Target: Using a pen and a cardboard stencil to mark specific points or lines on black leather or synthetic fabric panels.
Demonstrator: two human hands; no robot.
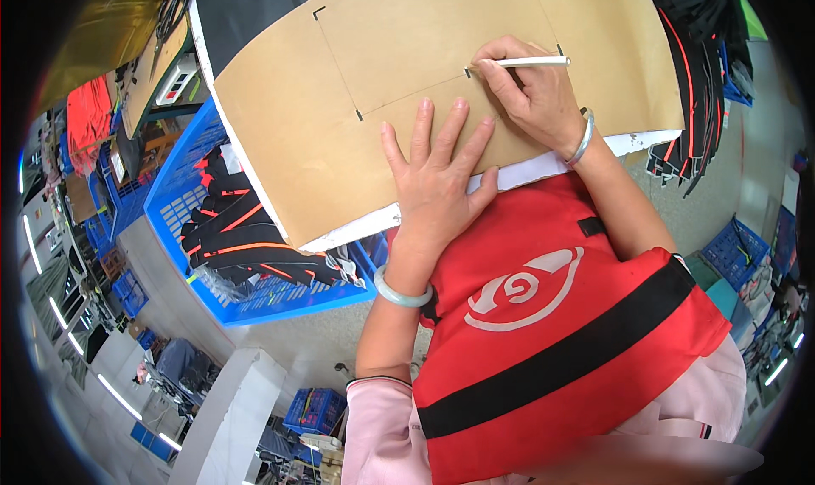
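Note:
Brown paper (280,154) covers the work table, marked with thin lines and small black corner marks. My left hand (437,175) lies flat on it near the front edge, fingers spread, below one of the drawn lines. Held between the fingers of my right hand (535,95) is a slim white pen (535,61). Its tip is beside a short black mark on the line, and whether it touches the paper I cannot tell. Beyond the paper's far left part lies a dark sheet (255,14).
To the left, below table height, stands a blue plastic basket (229,311) filled with black and orange-trimmed garment pieces (246,230). More dark pieces (679,86) hang at the table's right side. Another blue crate (734,252) is on the floor at right. A white pillar (229,409) rises at lower left.

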